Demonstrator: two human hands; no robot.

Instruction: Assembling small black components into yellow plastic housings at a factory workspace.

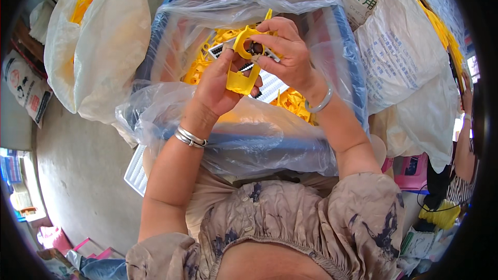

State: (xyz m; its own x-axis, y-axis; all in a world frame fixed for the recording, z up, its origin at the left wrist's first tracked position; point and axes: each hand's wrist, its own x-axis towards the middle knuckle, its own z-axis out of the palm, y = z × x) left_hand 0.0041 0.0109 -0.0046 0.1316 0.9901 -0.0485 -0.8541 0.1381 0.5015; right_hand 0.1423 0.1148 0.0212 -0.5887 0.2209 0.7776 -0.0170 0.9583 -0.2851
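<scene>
Over the crate I hold a yellow plastic part (239,83) with a ring-shaped upper end and a wider lower end. My left hand (213,83) is closed round its lower half. The fingers of my right hand (288,51) pinch at the ring, where a small black round piece (256,48) sits; whether it is seated in the ring or only held against it I cannot tell. Beneath my hands lies a white tray (271,84) with small black pieces on it, partly hidden. Loose yellow parts (293,102) are heaped around the tray.
A blue crate (358,67) lined with clear plastic film (176,98) stands before me. At the left is an open white sack (116,46) with yellow parts. White sacks (399,46) crowd the right side. Another person's arm (466,140) shows at the far right.
</scene>
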